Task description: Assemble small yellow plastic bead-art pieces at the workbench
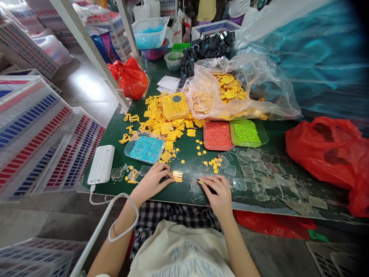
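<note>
My left hand (155, 179) rests near the table's front edge, its fingertips closed on the edge of a small yellow plastic piece (178, 176) with slots and some red in it. To the right, my right hand (217, 190) has thumb and forefinger pinched together; anything between them is too small to name. Small yellow round caps (215, 164) lie just beyond my right hand. Past my left hand stands a tray of blue beads (145, 148). Beyond the caps are a tray of red beads (217, 135) and one of green beads (246, 131).
Loose yellow pieces (173, 134) are heaped around a tub of yellow beads (175, 105). Behind lies a clear bag (271, 104) of yellow parts. Thin clear plastic squares (256, 169) cover the right side, near a red bag (325, 154). A white power bank (100, 164) with a cable sits left.
</note>
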The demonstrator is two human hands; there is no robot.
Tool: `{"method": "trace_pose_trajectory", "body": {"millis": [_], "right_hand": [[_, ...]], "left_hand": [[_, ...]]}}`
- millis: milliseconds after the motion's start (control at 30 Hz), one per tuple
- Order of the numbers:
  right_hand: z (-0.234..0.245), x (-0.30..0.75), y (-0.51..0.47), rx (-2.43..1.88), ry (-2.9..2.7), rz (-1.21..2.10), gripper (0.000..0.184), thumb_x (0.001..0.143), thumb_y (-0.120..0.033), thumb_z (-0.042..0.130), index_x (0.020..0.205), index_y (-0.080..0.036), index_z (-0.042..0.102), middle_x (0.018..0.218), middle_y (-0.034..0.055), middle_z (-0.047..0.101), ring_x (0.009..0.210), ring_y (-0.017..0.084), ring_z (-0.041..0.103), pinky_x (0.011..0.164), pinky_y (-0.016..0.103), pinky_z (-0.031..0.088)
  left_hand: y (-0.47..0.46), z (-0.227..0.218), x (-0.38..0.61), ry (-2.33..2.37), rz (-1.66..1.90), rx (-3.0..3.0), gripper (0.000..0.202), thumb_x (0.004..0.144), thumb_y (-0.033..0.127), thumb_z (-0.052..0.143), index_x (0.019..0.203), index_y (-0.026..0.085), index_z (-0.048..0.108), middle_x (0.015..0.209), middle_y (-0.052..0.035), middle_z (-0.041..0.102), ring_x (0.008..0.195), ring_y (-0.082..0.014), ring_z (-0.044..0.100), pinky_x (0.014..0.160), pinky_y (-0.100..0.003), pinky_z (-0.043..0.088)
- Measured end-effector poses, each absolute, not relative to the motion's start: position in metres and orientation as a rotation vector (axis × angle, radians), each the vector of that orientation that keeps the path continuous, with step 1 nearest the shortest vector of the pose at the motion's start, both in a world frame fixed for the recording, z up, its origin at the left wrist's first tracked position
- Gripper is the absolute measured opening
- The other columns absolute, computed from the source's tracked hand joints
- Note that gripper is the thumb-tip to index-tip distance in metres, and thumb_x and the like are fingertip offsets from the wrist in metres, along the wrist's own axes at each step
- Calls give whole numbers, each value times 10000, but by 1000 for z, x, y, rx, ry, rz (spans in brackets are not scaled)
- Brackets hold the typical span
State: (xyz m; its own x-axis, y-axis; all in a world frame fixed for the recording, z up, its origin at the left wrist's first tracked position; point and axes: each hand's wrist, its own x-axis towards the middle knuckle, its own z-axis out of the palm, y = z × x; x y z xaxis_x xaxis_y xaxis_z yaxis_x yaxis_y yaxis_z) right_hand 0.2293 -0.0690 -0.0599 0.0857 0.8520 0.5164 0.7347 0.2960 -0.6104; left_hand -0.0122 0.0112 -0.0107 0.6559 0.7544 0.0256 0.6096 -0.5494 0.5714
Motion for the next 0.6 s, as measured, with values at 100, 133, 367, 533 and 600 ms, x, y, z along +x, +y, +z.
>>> {"method": "trace_pose_trajectory", "body": {"millis": [100, 133, 367, 533, 600], "right_hand": [[-59, 229, -69, -1456, -1669, 164, 119, 917, -301, 608, 910, -252, 716, 865, 6, 739, 837, 198, 543, 779, 369, 411], [-59, 229, -69, -1456, -1669, 164, 115, 916, -299, 610, 909, -251, 715, 862, 5, 737, 835, 197, 541, 778, 367, 410], [-58, 228, -68, -1459, -1681, 133, 112, 917, -295, 610, 900, -243, 708, 845, 2, 732, 829, 193, 542, 779, 359, 406], [-58, 227, -68, -1476, -1647, 130, 126, 920, -299, 604, 895, -248, 716, 833, 10, 726, 826, 199, 548, 777, 359, 414], [-58, 227, -68, -1471, -1638, 142, 119, 914, -293, 612, 894, -248, 720, 829, 12, 724, 825, 199, 549, 778, 358, 417]], "left_hand": [[12, -8, -9, 1085, 385, 2336, 233, 966, 366, 491, 872, 211, 639, 1013, -59, 587, 955, -211, 529, 889, -361, 463], [13, -8, -7, 1087, 389, 2341, 231, 966, 362, 493, 870, 211, 639, 1009, -59, 588, 953, -211, 529, 889, -364, 462], [12, -14, 4, 1098, 398, 2382, 202, 962, 323, 500, 880, 202, 639, 992, -62, 590, 931, -212, 529, 866, -367, 456], [11, -13, 4, 1128, 442, 2333, 227, 974, 325, 469, 902, 201, 646, 993, -66, 601, 938, -211, 541, 866, -362, 459], [10, -12, 6, 1153, 497, 2301, 246, 989, 320, 436, 933, 201, 644, 985, -67, 613, 954, -210, 550, 868, -357, 460]]}}
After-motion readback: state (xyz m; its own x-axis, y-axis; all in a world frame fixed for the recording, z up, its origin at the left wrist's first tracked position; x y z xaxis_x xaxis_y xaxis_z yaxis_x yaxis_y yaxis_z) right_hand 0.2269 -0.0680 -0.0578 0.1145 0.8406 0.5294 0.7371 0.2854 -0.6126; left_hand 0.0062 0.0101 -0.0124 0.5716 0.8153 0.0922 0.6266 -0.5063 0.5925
